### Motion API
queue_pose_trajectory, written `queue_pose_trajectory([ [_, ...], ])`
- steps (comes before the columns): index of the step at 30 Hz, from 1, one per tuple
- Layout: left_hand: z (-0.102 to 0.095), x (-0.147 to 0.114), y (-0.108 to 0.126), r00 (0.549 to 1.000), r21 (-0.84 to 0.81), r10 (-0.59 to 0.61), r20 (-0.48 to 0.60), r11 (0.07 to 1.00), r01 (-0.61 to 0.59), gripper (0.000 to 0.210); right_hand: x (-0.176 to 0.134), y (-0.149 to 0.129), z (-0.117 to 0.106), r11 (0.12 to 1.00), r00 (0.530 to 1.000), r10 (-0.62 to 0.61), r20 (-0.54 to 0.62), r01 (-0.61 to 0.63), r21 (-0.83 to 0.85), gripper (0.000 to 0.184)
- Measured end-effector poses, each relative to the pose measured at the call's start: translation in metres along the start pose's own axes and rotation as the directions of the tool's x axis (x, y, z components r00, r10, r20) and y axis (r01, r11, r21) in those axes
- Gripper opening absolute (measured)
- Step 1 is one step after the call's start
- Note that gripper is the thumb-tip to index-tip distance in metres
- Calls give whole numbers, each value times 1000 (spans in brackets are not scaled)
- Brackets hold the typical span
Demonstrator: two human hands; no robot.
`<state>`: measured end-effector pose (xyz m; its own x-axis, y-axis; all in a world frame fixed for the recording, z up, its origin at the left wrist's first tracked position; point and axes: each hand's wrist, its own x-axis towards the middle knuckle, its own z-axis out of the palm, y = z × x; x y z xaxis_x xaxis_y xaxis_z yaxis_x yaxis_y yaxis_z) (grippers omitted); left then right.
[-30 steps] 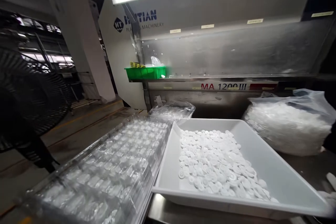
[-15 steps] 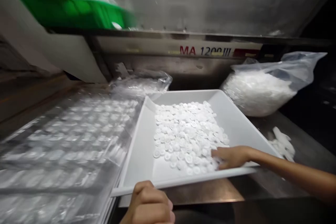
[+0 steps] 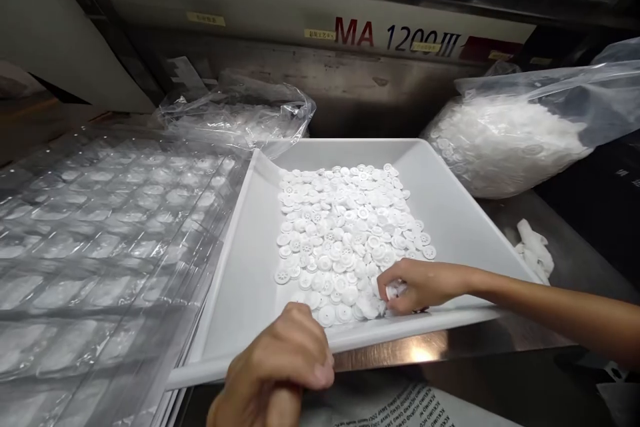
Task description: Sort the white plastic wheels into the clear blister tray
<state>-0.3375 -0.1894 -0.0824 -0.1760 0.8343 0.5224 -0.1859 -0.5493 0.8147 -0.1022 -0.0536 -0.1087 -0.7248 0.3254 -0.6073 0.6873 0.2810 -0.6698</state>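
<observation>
Many small round white plastic gears [image 3: 345,233] lie heaped in a white tray [image 3: 470,213]. My right hand [image 3: 420,285] reaches in at the tray's front right, its fingers curled around a few of the gears. Closed in a fist, my left hand [image 3: 280,360] is over the tray's front rim; whatever its fingers hold is hidden. To the left, a stack of clear plastic blister trays [image 3: 110,233] with rows of pockets adjoins the white tray.
A clear bag of white parts [image 3: 510,140] stands behind the tray on the right, another clear plastic bag [image 3: 240,113] at the back left. A white cloth-like piece [image 3: 535,250] lies right of the tray. A printed sheet [image 3: 400,407] shows below, and a machine panel [image 3: 280,7] rises behind.
My view has tipped downward, and the green bin has left it. My right hand has moved left among the gears and its fingers have curled in. My left hand overlaps the front rim more.
</observation>
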Motion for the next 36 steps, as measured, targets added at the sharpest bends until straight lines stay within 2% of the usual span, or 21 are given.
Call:
queue_pose_trajectory([
  [1, 2, 2, 1, 991, -88, -128, -32, 988, 124, 18, -1, -1, -3, 999, 1000, -22, -21, 23, 38, 28],
  [3, 12, 11, 5, 919, -258, -380, -108, 903, 343, 18, -6, -10, -14, 990, 989, -77, -124, 90, 106, 29],
  [4, 20, 17, 6, 836, -384, -521, -170, 817, 431, 17, -10, -18, -20, 983, 973, -108, -205, 135, 125, 30],
  [5, 29, 24, 6, 726, -527, -652, -219, 705, 475, 16, -15, -29, -27, 975, 944, -140, -300, 185, 126, 32],
  [6, 40, 31, 5, 601, -667, -763, -237, 578, 470, 15, -19, -40, -32, 966, 902, -175, -394, 234, 106, 33],
  [7, 51, 38, 2, 494, -768, -845, -205, 452, 454, 17, -23, -53, -35, 959, 859, -214, -465, 276, 68, 32],
  [8, 62, 43, -1, 445, -825, -883, -146, 358, 438, 19, -25, -65, -37, 949, 818, -264, -511, 314, 12, 30],
  [10, 80, 51, -10, 429, -863, -903, -34, 242, 443, 23, -27, -82, -34, 921, 762, -377, -527, 370, -125, 21],
  [11, 85, 52, -15, 428, -874, -904, -16, 221, 433, 29, -26, -86, -30, 901, 747, -430, -507, 387, -193, 19],
  [14, 90, 51, -27, 435, -900, -898, -65, 240, 362, 37, -20, -78, -19, 850, 710, -523, -471, 397, -346, 27],
  [16, 86, 48, -32, 446, -908, -890, -94, 260, 328, 31, -16, -65, -16, 839, 677, -539, -501, 378, -392, 30],
  [18, 82, 46, -35, 459, -910, -885, -79, 252, 330, 25, -14, -55, -15, 842, 656, -535, -532, 358, -405, 32],
  [20, 80, 44, -35, 468, -909, -883, -42, 229, 349, 25, -14, -51, -15, 855, 659, -513, -549, 338, -394, 33],
  [26, 82, 45, -34, 469, -891, -883, 11, 204, 406, 34, -21, -57, -18, 911, 721, -410, -559, 289, -295, 27],
  [31, 81, 43, -33, 507, -869, -860, 62, 204, 451, 38, -24, -51, -26, 926, 737, -377, -561, 303, -224, 32],
  [36, 82, 42, -31, 564, -857, -821, 94, 221, 465, 41, -24, -50, -32, 937, 755, -330, -567, 333, -101, 13],
])
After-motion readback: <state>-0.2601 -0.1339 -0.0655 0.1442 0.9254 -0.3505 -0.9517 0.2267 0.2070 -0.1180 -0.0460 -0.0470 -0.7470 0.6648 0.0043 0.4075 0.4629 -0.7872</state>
